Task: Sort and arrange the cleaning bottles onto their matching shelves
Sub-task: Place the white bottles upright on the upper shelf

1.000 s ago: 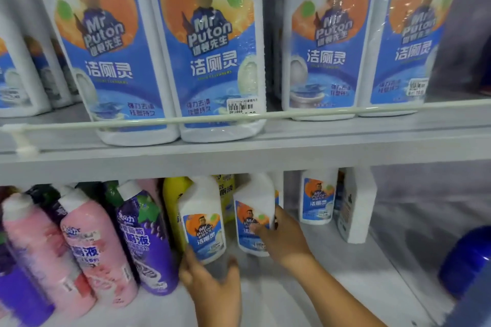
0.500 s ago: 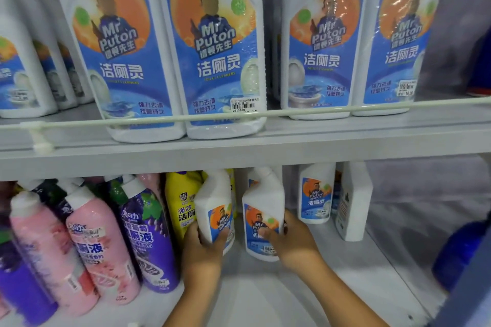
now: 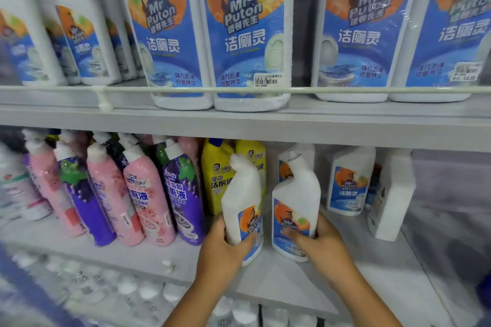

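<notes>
Shelving: you're facing grey store shelves; the lower shelf [image 3: 138, 260] is a pale, flat board, and the upper shelf [image 3: 265, 125] has a thin white rail [image 3: 345, 90] along its front.
Left bottle: your left hand [image 3: 225, 249] is wrapped around the base of a white angled-neck bottle [image 3: 243, 202], thumb across the label. It stands upright on the lower shelf, spout bent toward the left, label turned partly right.
Right bottle: your right hand [image 3: 318, 244] grips a second white bottle [image 3: 296, 207] low down, fingers across its label. Also upright, just beside the first one without touching, label facing you.
Neighbours: yellow bottles [image 3: 215, 175] right behind the left one, purple bottle [image 3: 183, 194] and pink bottle [image 3: 146, 194] leaning to the left.
Further right: two more white bottles [image 3: 348, 183] near the back.
Up top: big white jugs [image 3: 247, 34] with blue labels sit behind the rail.
</notes>
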